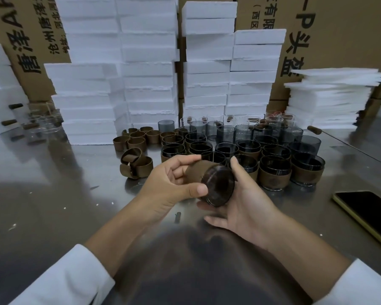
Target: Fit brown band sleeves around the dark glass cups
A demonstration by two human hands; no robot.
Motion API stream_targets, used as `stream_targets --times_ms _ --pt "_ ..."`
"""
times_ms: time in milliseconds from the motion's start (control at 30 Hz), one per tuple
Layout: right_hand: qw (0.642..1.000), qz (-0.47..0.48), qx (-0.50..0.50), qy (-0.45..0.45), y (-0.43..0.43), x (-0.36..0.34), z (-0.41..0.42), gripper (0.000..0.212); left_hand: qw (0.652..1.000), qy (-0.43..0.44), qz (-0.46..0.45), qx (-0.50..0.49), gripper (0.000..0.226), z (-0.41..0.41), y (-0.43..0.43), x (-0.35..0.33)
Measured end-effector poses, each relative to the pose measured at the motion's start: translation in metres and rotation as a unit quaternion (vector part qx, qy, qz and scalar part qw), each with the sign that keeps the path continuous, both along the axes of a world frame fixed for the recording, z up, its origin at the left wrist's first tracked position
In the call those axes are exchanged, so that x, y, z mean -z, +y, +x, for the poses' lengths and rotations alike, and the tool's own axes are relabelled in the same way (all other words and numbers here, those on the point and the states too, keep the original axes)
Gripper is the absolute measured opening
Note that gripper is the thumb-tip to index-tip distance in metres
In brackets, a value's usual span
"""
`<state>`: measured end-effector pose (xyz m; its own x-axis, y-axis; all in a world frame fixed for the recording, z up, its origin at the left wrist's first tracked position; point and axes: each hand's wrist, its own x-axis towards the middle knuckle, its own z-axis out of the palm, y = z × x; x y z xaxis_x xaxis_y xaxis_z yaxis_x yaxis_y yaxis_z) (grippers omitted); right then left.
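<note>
Steel, grey and reflective, the tabletop (53, 194) fills the lower part of the view. Behind it stand brown cardboard cartons (350, 29) printed with black characters. In front of them rise stacks of white foam slabs (150, 69).

At the foot of the foam, right of centre, is a crowd of dark glass cups (275, 170), all upright and set close together. The near rows wear brown bands round their lower half, and the bare cups (226, 133) stand in the rows behind.

Just left of the crowd lie the loose brown band sleeves (136, 142), most standing on edge as open rings. A few more sleeves lie tangled in a small heap (136, 166) nearer the person. A phone (365, 208) lies flat with its screen dark at the right edge.

Both hands are raised above the tabletop in front of the cups. The left hand (169, 186) has its fingers curled over the top and its thumb pressed below. It grips the fitted sleeve (196, 172) round the held cup (218, 186).

The right hand (246, 205) cradles the same cup from the other side, fingers under it and thumb upright against its far edge. This cup lies on its side with its round base facing the camera.
</note>
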<state>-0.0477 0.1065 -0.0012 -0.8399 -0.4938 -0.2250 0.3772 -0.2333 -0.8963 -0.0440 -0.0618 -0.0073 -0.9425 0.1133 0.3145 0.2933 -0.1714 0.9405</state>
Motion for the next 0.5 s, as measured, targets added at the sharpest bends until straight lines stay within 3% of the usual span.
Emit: stream_targets --times_ms 100,200,267,333,433,500 --pt "0.997 -0.031 0.029 0.057 0.001 0.002 -0.004 0.055 0.996 0.022 -0.08 -0.023 0.075 -0.001 -0.002 0.005" --pt "0.981 -0.04 0.122 0.144 0.002 0.005 -0.006 0.059 0.996 0.011 -0.083 -0.043 0.066 -0.003 -0.008 0.01" --pt "0.957 0.023 0.175 0.231 0.004 0.008 -0.007 0.051 0.996 -0.001 -0.085 -0.025 0.054 -0.004 -0.012 0.013" --pt "0.919 0.104 0.197 0.325 0.005 0.012 -0.007 0.041 0.995 -0.011 -0.101 -0.009 0.056 -0.004 -0.014 0.015" --pt "0.863 0.219 0.198 0.41 0.004 0.02 -0.008 0.048 0.99 -0.023 -0.138 0.001 0.069 -0.006 -0.014 0.018" --pt "0.819 0.281 0.192 0.463 0.006 0.023 -0.01 0.052 0.986 -0.026 -0.163 0.021 0.067 -0.005 -0.012 0.018"
